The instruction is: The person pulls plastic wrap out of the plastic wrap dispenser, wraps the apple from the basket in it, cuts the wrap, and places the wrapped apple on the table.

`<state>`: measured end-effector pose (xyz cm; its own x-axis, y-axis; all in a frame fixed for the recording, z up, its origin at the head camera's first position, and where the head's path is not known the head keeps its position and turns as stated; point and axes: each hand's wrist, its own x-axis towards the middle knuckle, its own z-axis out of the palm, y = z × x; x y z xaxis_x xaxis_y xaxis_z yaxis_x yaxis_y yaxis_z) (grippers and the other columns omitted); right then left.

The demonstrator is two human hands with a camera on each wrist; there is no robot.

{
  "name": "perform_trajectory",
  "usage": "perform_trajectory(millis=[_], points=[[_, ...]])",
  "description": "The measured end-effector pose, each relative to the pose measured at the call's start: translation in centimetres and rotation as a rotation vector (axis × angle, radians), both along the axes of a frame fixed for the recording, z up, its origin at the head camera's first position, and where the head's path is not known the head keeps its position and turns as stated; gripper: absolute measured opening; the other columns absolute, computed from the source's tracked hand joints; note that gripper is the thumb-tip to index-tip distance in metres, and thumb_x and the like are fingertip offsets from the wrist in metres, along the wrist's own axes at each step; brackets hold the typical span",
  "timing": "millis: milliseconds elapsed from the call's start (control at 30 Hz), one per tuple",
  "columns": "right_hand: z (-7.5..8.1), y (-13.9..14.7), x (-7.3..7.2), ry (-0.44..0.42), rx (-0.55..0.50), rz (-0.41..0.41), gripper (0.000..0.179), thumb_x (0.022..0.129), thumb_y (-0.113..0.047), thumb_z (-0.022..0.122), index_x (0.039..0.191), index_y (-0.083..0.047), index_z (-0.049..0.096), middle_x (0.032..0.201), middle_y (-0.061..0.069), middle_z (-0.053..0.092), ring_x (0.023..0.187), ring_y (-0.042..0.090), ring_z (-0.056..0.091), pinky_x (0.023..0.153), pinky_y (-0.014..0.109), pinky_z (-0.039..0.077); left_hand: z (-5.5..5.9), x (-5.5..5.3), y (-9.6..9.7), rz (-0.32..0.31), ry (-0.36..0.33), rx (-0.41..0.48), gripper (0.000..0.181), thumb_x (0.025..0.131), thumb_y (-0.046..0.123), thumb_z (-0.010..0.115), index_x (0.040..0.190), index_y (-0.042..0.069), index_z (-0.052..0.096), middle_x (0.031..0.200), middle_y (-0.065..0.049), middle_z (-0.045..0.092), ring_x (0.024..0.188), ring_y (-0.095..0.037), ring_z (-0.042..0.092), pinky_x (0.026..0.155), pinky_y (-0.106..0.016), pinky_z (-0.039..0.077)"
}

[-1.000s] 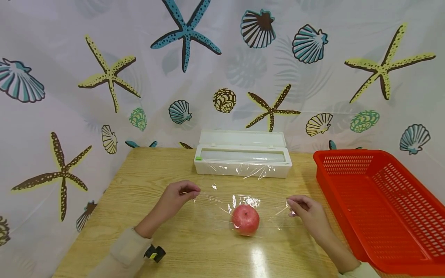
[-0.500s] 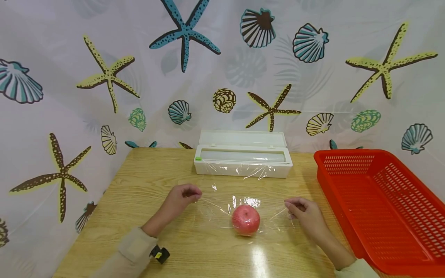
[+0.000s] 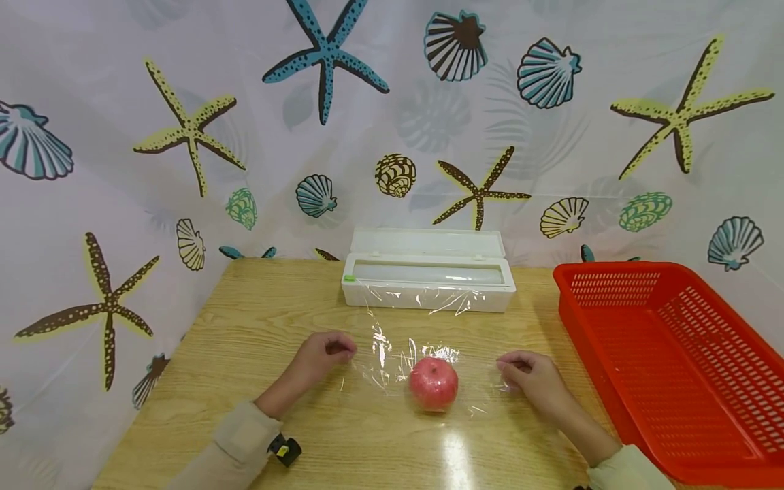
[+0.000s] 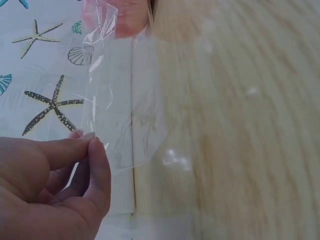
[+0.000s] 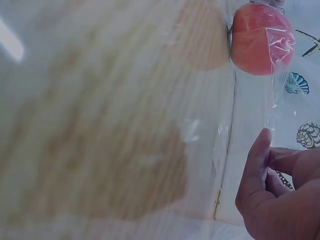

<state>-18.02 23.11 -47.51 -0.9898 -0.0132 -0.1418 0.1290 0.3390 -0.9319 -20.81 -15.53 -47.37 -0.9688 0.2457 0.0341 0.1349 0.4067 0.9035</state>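
A red apple (image 3: pixel 433 384) sits on the wooden table under a sheet of clear plastic wrap (image 3: pixel 381 347), which shows mainly by its glints. To the apple's left, my left hand (image 3: pixel 320 357) pinches one edge of the wrap between thumb and fingertips. On the other side my right hand (image 3: pixel 534 376) pinches the opposite edge. In the left wrist view the wrap (image 4: pixel 120 100) runs from the fingertips toward the apple (image 4: pixel 132 20). The right wrist view has the film draped over the apple (image 5: pixel 262 42), creased along one side.
Behind the apple stands a white wrap dispenser box (image 3: pixel 429 297) with its lid raised and a roll (image 3: pixel 429 273) inside. Film trails over its front. A red plastic basket (image 3: pixel 692 381) stands at the right. A curtain (image 3: pixel 367 136) printed with starfish and shells hangs behind the table.
Both hands have moved slightly inward and down toward the apple, still pinching the wrap. The film's glints have shifted, with more creases left of the apple. The apple and box stay put.
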Motion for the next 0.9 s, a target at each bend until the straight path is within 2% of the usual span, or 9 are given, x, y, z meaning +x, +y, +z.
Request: perform_trajectory(millis=[100, 200, 367, 567, 633, 767, 867, 900], points=[[-0.1, 0.0, 0.1, -0.035, -0.045, 0.030, 0.021, 0.087, 0.004, 0.056, 0.104, 0.014, 0.059, 0.090, 0.016, 0.062, 0.073, 0.012, 0.057, 0.065, 0.028, 0.055, -0.3, 0.1, 0.0, -0.006, -0.012, -0.034, 0.006, 0.082, -0.001, 0.067, 0.087, 0.003, 0.068, 0.088, -0.002, 0.066, 0.082, -0.015, 0.060, 0.072, -0.025, 0.050], [-0.1, -0.1, 0.2, -0.052, -0.035, 0.054, 0.019, 0.087, 0.004, 0.056, 0.103, 0.014, 0.059, 0.089, 0.015, 0.063, 0.070, 0.013, 0.058, 0.062, 0.028, 0.054, -0.5, 0.3, 0.0, -0.019, -0.021, -0.056, 0.006, 0.083, 0.000, 0.067, 0.087, 0.004, 0.068, 0.089, -0.002, 0.066, 0.083, -0.015, 0.060, 0.074, -0.027, 0.050], [-0.3, -0.4, 0.4, -0.063, -0.001, 0.086, 0.015, 0.088, 0.001, 0.059, 0.097, 0.012, 0.061, 0.082, 0.012, 0.063, 0.066, 0.016, 0.058, 0.058, 0.028, 0.053, -0.7, 0.7, 0.2, -0.029, -0.002, -0.125, 0.006, 0.083, 0.001, 0.067, 0.085, 0.006, 0.069, 0.088, 0.001, 0.065, 0.083, -0.014, 0.058, 0.074, -0.030, 0.049], [-0.5, -0.6, 0.5, -0.027, 0.050, 0.153, 0.013, 0.087, 0.001, 0.061, 0.093, 0.012, 0.062, 0.079, 0.009, 0.063, 0.065, 0.016, 0.060, 0.057, 0.029, 0.054, -1.2, 1.0, 0.4, -0.029, 0.049, -0.199, 0.008, 0.082, 0.002, 0.068, 0.083, 0.010, 0.070, 0.088, 0.003, 0.065, 0.082, -0.012, 0.057, 0.072, -0.029, 0.048], [-0.4, -0.7, 0.5, -0.014, 0.076, 0.170, 0.011, 0.087, 0.002, 0.061, 0.091, 0.011, 0.063, 0.077, 0.009, 0.063, 0.063, 0.016, 0.060, 0.055, 0.029, 0.054, -1.3, 1.1, 0.5, -0.033, 0.078, -0.216, 0.008, 0.081, 0.002, 0.068, 0.082, 0.010, 0.070, 0.087, 0.004, 0.065, 0.081, -0.011, 0.058, 0.072, -0.028, 0.049], [-0.2, -1.1, 0.6, 0.020, 0.195, 0.181, 0.006, 0.085, -0.002, 0.065, 0.085, 0.004, 0.066, 0.068, 0.006, 0.060, 0.055, 0.013, 0.054, 0.047, 0.024, 0.048, -1.4, 1.1, 0.7, -0.045, 0.116, -0.232, 0.008, 0.081, 0.002, 0.068, 0.082, 0.009, 0.071, 0.086, 0.003, 0.066, 0.080, -0.011, 0.058, 0.071, -0.027, 0.049], [-0.2, -1.2, 0.6, 0.039, 0.287, 0.162, 0.005, 0.083, -0.008, 0.069, 0.083, -0.003, 0.069, 0.067, 0.002, 0.059, 0.053, 0.012, 0.049, 0.045, 0.022, 0.043, -1.5, 1.2, 0.7, -0.051, 0.121, -0.233, 0.007, 0.081, 0.002, 0.069, 0.083, 0.009, 0.071, 0.087, 0.002, 0.067, 0.081, -0.012, 0.059, 0.072, -0.027, 0.049], [-0.2, -1.1, 0.6, 0.032, 0.289, 0.158, 0.006, 0.083, -0.010, 0.069, 0.084, -0.004, 0.069, 0.067, 0.002, 0.059, 0.052, 0.012, 0.049, 0.044, 0.023, 0.043, -1.5, 1.2, 0.7, -0.051, 0.121, -0.235, 0.008, 0.081, 0.002, 0.069, 0.083, 0.010, 0.072, 0.088, 0.002, 0.067, 0.082, -0.012, 0.059, 0.073, -0.028, 0.049]])
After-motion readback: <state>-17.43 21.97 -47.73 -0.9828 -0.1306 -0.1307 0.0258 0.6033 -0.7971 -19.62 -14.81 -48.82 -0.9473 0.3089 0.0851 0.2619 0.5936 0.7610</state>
